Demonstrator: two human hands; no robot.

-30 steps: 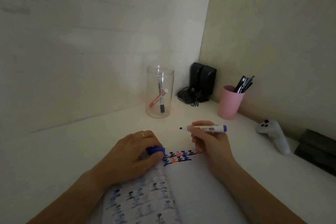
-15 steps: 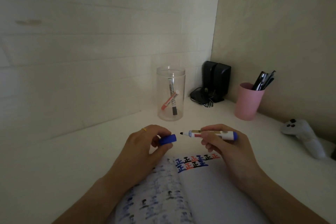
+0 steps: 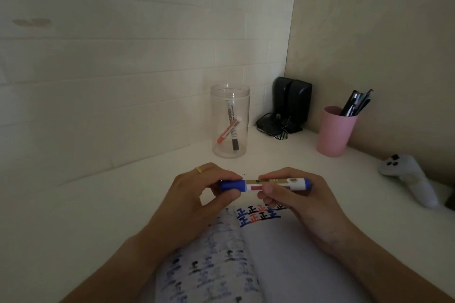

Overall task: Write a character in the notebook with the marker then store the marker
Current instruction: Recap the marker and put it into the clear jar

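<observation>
Blue-capped, with a white labelled barrel and blue tail, the marker [image 3: 267, 184] lies level above the open notebook [image 3: 283, 253]. The left hand [image 3: 197, 202] pinches its cap [image 3: 232, 185]; the right hand [image 3: 299, 202] grips the barrel, over the bench [image 3: 110, 204].

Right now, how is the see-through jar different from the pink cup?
The clear jar is see-through and taller; the pink cup is solid pink and shorter. The clear jar holds two markers, one red-capped and one black-capped, resting low inside; the pink cup holds dark pens poking above its rim. Both stand upright on the desk, open-topped.
</observation>
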